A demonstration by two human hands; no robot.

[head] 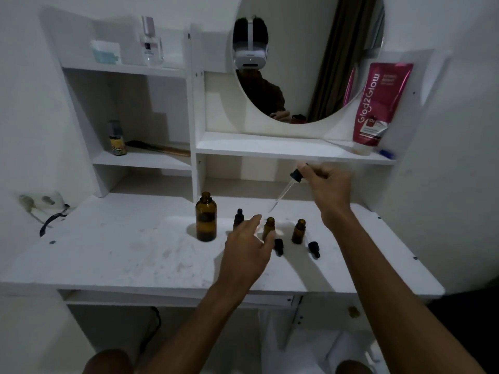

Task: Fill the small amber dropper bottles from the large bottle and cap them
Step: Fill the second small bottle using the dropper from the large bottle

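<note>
Small bottles (299, 232) of amber glass are standing in a short row on the white desk (121, 252), seen from the head camera. The capped bottle (238, 218) is sitting just beside the big bottle (206, 220), whose neck is open. The middle bottle (269, 227) and the one to its right are also standing open. A loose cap (279, 247) and a second cap (314, 249) are lying in front of them. The right hand (330, 191) is pinching a dropper (295, 176) by its black collar, the glass tube slanting down towards the middle bottle, above the desk. The left hand (247, 248) is reaching for that bottle with fingers straight and loose, gripping nothing; whether the fingertips are touching the glass I cannot tell. These little bottles are looking light, smooth and easy to tip, so I would be taking one low round its body and keeping it planted on the desk. The thin glass tube is likely fragile and is best held by the collar.
</note>
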